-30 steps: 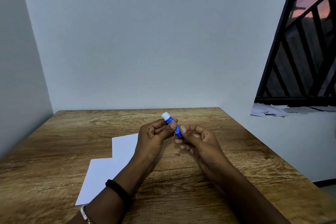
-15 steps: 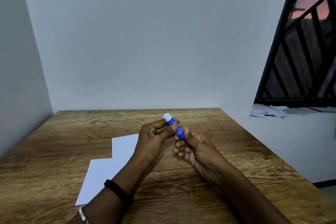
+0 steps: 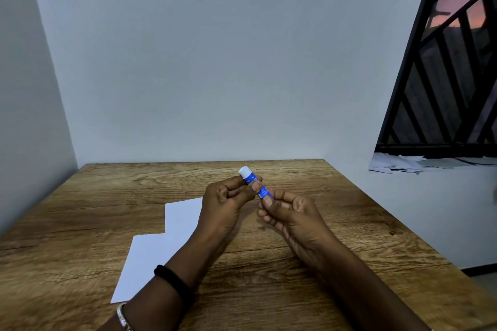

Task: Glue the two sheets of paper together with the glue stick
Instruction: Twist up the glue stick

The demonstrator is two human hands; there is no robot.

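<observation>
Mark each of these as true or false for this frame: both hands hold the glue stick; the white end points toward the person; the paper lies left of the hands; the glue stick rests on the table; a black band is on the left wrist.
1. Both hands hold the glue stick. True: the left hand pinches its middle, the right hand its lower end.
2. Its white end points toward the person. False: it points up and away.
3. The paper lies left of the hands. True.
4. The glue stick rests on the table. False: it is held above it.
5. A black band is on the left wrist. True.
</observation>
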